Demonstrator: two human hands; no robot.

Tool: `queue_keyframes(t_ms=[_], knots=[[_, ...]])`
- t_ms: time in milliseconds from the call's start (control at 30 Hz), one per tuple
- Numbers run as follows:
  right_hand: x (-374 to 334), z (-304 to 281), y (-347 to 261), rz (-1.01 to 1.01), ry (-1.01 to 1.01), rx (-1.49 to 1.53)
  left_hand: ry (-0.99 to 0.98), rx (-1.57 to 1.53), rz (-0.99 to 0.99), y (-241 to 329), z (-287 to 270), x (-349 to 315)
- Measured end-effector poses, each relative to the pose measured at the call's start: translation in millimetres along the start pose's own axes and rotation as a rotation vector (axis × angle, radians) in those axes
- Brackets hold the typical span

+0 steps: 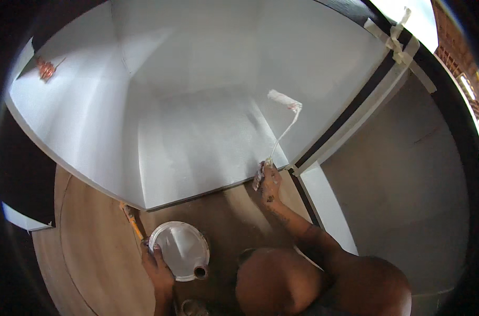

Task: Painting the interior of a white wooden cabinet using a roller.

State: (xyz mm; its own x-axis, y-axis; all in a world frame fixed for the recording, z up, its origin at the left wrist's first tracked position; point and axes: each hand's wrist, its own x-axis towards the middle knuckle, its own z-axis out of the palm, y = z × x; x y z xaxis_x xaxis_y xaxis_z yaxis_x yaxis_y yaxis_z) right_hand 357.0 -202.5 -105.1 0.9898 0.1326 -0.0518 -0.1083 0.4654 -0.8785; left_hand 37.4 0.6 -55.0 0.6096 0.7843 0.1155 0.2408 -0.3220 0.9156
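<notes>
White panels (197, 137) towered ahead; rolling paint onto them looked like the step in hand. Below sat a round tub (179, 224) of pale paint. The roller (285, 99) was before the panels, contact unclear, its handle closed in the right hand (270, 181); the next move seemed to call for even pressure. The left hand (159, 268) touched the tub; whether it gripped the orange-handled tool (133, 222), I couldn't tell.

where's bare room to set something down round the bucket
Two patches of the brown surface look bare: one left of the left hand, below the curved edge of the white panelling, and one between the bucket and the right hand with the roller. It's crowded at the bucket's left, where the left hand and orange-handled brush lie close.
</notes>
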Motion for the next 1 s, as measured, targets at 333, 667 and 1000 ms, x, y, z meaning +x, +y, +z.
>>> queue_keyframes(t_ms=[333,667,1000], knots=[[113,37,-47,-0.237,0.185,0.183,-0.037,-0.045,-0.102,7,8,4],[94,-29,-20,-0.225,0.241,0.062,0.017,-0.046,-0.066,16,7,2],[84,28,-115,-0.293,0.179,0.077,0.020,-0.040,-0.067,10,5,0]])
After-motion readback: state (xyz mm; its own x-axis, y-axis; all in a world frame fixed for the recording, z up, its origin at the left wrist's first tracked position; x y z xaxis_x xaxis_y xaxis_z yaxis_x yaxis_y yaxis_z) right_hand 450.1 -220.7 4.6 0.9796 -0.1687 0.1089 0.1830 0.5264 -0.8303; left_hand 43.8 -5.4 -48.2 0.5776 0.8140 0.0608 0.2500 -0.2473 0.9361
